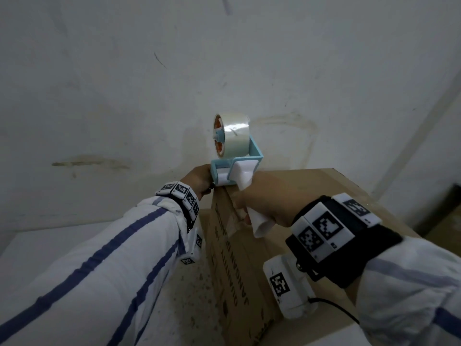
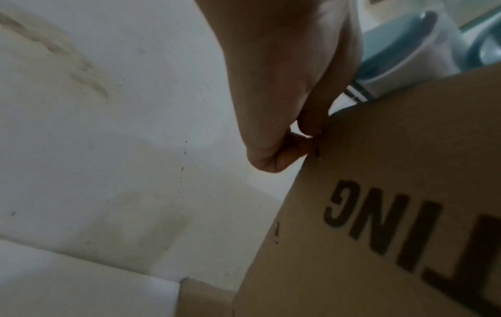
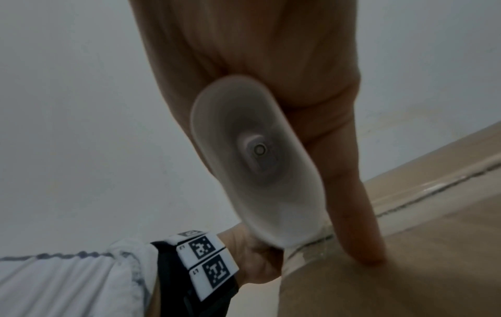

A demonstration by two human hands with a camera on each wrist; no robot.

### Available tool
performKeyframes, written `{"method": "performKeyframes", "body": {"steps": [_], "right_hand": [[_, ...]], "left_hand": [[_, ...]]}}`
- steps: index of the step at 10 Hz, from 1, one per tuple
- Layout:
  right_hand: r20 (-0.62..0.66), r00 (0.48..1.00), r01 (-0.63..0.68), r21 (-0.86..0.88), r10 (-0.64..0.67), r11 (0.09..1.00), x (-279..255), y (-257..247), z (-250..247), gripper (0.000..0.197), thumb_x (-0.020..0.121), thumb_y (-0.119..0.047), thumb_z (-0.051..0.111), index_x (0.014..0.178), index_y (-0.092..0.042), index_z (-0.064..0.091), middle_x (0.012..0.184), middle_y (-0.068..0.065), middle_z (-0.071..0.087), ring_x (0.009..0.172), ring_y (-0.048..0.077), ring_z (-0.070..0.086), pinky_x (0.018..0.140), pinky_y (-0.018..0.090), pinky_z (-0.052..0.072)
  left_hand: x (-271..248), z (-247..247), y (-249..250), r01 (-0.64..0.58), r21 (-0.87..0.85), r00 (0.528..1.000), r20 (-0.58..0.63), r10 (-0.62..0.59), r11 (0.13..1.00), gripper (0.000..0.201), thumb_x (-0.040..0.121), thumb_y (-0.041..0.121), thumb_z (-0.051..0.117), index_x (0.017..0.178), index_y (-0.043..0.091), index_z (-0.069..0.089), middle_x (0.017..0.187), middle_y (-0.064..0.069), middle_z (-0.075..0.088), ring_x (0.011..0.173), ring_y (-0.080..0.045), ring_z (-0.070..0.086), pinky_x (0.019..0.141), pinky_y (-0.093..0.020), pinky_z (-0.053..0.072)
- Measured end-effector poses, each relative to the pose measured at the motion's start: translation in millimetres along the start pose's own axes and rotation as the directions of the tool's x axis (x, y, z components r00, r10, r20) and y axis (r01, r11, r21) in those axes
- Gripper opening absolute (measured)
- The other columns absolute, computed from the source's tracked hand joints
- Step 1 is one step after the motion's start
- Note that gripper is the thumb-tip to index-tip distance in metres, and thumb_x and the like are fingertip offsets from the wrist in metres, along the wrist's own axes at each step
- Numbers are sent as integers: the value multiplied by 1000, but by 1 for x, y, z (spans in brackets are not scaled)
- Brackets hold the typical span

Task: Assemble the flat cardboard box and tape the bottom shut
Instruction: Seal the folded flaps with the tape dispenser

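Note:
The brown cardboard box point(image 1: 324, 186) stands in front of me, printed side towards me. A blue and white tape dispenser point(image 1: 234, 168) with a clear tape roll point(image 1: 234, 136) sits at the box's far left top edge. My right hand point(image 1: 262, 203) grips its white handle point(image 3: 257, 160), while the index finger point(image 3: 360, 225) lies straight on the box top beside the taped seam point(image 3: 433, 188). My left hand point(image 1: 208, 188) pinches with curled fingers point(image 2: 303, 139) at the box edge point(image 2: 393, 193), just under the dispenser's point(image 2: 401, 53) toothed blade. Clear tape between those fingers cannot be made out.
A stained white wall point(image 1: 149, 83) rises close behind the box. A white ledge point(image 1: 50, 245) lies at lower left. Another cardboard piece point(image 2: 203, 296) lies low beside the box. Something dark and boxy point(image 1: 444, 208) stands at the far right.

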State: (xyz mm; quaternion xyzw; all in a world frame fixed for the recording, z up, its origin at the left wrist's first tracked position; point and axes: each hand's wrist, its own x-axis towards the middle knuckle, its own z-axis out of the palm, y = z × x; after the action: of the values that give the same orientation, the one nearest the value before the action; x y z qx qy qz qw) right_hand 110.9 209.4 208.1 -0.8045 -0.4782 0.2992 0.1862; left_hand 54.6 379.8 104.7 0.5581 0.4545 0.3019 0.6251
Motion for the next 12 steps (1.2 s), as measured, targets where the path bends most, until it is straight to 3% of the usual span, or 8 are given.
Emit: {"method": "performKeyframes", "body": {"steps": [1,2,5,7,8,9,10,12], "right_hand": [[-4,1000,-24,31,24,999,1,0,1,22,81,-11,62,100,-3,55,110,20,64,106,37,63,90,50,54],[-14,1000,9,43,-8,999,3,1,3,12,80,-13,62,73,-12,52,99,16,64,106,39,64,91,49,54],[-1,1000,-26,80,26,996,3,5,3,28,61,-20,61,85,-7,59,101,22,70,94,39,69,85,53,56],[-40,999,-29,93,33,995,1,9,0,17,72,-18,66,79,-14,52,104,20,68,101,38,65,88,51,55],[-21,1000,-7,94,9,996,0,6,1,12,78,-16,64,79,-14,53,101,18,65,103,40,65,88,51,55],[-15,1000,-19,96,21,995,2,5,4,26,86,-18,60,108,-8,50,107,16,60,110,36,60,94,50,52],[-23,1000,-8,88,10,996,0,2,5,13,87,-21,58,88,-12,50,106,16,61,110,36,61,94,50,51],[-25,999,43,19,-42,999,-6,-4,10,13,90,-26,52,93,-13,52,107,15,63,110,36,62,95,49,51]], "left_hand": [[-8,2,0,-47,204,999,8,47,978,33,95,9,43,127,6,53,122,-22,58,102,-33,55,88,-41,46],[-8,2,-6,-73,331,995,-38,91,941,37,97,8,41,133,6,49,136,-19,52,122,-36,50,105,-43,41],[-27,-2,0,-48,489,994,-59,87,871,38,101,7,32,135,1,46,141,-18,47,128,-31,46,103,-30,34],[-11,0,-15,-189,-42,982,-23,189,981,35,87,2,51,121,1,59,122,-25,60,109,-34,59,104,-47,44],[-13,0,-18,-222,3,975,-1,223,975,35,87,9,55,121,13,62,121,-17,63,113,-34,58,103,-50,45],[-21,-1,-17,-211,58,977,43,208,976,37,89,25,52,126,26,56,128,-8,61,115,-27,56,101,-45,43],[-25,-3,-24,-154,-64,985,70,158,986,42,87,30,57,128,33,54,132,0,58,121,-23,51,102,-43,36],[-34,-5,-22,-240,101,968,96,231,965,42,95,22,51,136,23,46,142,-5,49,131,-24,42,107,-36,30]]}}
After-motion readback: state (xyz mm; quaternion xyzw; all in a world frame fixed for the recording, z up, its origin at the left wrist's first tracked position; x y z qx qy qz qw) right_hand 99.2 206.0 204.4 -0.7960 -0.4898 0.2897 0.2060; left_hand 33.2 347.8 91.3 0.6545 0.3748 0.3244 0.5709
